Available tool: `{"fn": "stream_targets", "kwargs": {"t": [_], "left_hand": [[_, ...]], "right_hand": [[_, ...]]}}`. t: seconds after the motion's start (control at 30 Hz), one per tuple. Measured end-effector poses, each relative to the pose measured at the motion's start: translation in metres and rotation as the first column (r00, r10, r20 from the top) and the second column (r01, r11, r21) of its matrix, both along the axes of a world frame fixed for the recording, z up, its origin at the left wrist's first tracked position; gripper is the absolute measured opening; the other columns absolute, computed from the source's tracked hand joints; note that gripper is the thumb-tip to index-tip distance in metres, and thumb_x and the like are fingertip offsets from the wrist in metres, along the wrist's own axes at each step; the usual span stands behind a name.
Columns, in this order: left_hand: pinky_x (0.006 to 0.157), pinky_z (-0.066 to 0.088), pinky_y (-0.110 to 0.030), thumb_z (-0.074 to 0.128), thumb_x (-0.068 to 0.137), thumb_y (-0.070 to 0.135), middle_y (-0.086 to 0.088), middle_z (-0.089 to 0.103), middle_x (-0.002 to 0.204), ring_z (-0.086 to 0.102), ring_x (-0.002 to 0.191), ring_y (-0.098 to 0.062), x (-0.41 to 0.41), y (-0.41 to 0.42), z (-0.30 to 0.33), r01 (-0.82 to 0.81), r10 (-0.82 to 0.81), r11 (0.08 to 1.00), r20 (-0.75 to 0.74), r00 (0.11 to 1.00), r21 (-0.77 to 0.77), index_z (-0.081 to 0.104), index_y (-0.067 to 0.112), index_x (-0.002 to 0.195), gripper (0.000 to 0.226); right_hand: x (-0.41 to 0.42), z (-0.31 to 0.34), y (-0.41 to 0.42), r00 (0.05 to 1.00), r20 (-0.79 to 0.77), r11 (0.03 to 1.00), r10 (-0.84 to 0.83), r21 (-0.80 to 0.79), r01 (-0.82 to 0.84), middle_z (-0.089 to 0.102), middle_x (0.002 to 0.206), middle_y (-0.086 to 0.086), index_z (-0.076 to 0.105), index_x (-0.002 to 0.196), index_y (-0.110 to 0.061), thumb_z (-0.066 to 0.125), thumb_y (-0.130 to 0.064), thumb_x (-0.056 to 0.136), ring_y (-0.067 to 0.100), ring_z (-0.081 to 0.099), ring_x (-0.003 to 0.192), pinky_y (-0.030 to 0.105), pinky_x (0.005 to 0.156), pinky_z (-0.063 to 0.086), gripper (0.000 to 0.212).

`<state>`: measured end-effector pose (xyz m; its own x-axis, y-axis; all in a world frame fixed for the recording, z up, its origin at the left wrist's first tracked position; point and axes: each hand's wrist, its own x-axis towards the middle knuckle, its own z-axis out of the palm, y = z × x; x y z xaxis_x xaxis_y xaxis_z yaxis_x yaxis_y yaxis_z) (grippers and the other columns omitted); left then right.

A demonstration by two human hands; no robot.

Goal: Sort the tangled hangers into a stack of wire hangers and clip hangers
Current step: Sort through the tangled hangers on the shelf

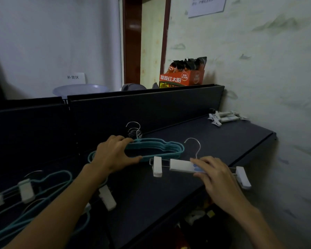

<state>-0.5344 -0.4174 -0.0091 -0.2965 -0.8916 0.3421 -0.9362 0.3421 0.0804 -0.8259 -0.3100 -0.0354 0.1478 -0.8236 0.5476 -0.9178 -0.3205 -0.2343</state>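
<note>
While sorted, packets in box

Both bare forearms reach forward. Left hand palm down, fingers and thumb spread in a loose grip. Right hand palm down, fingers curled, pinching.

Dark shelf under scattered hangers

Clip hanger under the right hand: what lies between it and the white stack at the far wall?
Only bare dark shelf in the head view.
</note>
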Motion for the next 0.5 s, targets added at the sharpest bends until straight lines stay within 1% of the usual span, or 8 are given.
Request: {"fn": "stream_targets", "kwargs": {"t": [0.1,0.2,0.27,0.33,0.4,0.43,0.5], "left_hand": [[0.083,0.044,-0.032,0.049,0.072,0.076,0.005,0.052,0.129,0.045,0.117,-0.014,-0.005,-0.018,-0.004,-0.008,0.008,0.999,0.012,1.0,0.05,0.044,0.03,0.134,0.077],[0.081,0.042,-0.031,0.047,0.071,0.078,0.007,0.051,0.129,0.045,0.117,-0.013,-0.007,-0.03,-0.01,-0.026,0.024,0.996,0.025,0.999,0.082,0.044,0.031,0.134,0.078],[0.078,0.041,-0.03,0.044,0.068,0.081,0.008,0.052,0.127,0.046,0.115,-0.012,-0.008,-0.033,-0.012,-0.031,0.03,0.997,0.016,0.999,0.077,0.045,0.033,0.132,0.08],[0.08,0.041,-0.03,0.042,0.068,0.082,0.008,0.052,0.128,0.046,0.116,-0.012,-0.008,-0.034,-0.012,-0.037,0.036,0.996,0.02,0.999,0.077,0.045,0.033,0.132,0.081],[0.081,0.043,-0.031,0.032,0.062,0.085,0.007,0.053,0.128,0.047,0.116,-0.013,-0.006,-0.033,-0.012,-0.037,0.035,0.997,0.024,0.999,0.074,0.046,0.032,0.132,0.089],[0.081,0.044,-0.032,0.027,0.058,0.085,0.007,0.054,0.127,0.048,0.115,-0.014,-0.005,-0.032,-0.012,-0.032,0.03,0.998,0.021,0.999,0.061,0.048,0.031,0.131,0.093],[0.078,0.047,-0.033,0.026,0.057,0.084,0.004,0.058,0.124,0.052,0.112,-0.016,-0.004,-0.03,-0.015,-0.022,0.022,1.0,0.009,1.0,0.012,0.053,0.029,0.128,0.094]], "right_hand": [[-0.01,-0.004,-0.019,1.0,0.0,1.0,0.002,0.029,-0.002,0.055,0.103,-0.01,0.058,0.124,-0.024,0.066,-0.014,0.084,0.01,0.05,0.093,0.032,0.085,0.045,0.042],[-0.02,-0.003,-0.04,1.0,-0.023,1.0,0.016,0.028,-0.015,0.056,0.103,-0.01,0.059,0.124,-0.023,0.068,-0.014,0.083,0.01,0.05,0.092,0.03,0.082,0.044,0.043],[-0.022,-0.003,-0.053,0.998,-0.037,0.999,0.042,0.032,-0.041,0.056,0.102,-0.011,0.059,0.124,-0.022,0.068,-0.016,0.082,0.009,0.05,0.091,0.028,0.082,0.043,0.043],[-0.021,-0.003,-0.062,0.996,-0.046,0.997,0.075,0.037,-0.073,0.056,0.102,-0.011,0.059,0.124,-0.022,0.068,-0.016,0.082,0.01,0.051,0.092,0.027,0.082,0.042,0.043],[-0.019,-0.005,-0.069,0.993,-0.051,0.994,0.106,0.04,-0.104,0.056,0.103,-0.01,0.06,0.123,-0.021,0.069,-0.015,0.082,0.011,0.051,0.093,0.028,0.083,0.042,0.042],[-0.018,-0.005,-0.072,0.991,-0.056,0.992,0.119,0.038,-0.117,0.057,0.103,-0.01,0.06,0.122,-0.02,0.069,-0.015,0.082,0.011,0.052,0.094,0.028,0.083,0.043,0.041],[-0.018,-0.005,-0.077,0.989,-0.056,0.99,0.136,0.033,-0.134,0.057,0.104,-0.009,0.061,0.122,-0.02,0.068,-0.016,0.083,0.012,0.052,0.094,0.03,0.083,0.044,0.04]]}}
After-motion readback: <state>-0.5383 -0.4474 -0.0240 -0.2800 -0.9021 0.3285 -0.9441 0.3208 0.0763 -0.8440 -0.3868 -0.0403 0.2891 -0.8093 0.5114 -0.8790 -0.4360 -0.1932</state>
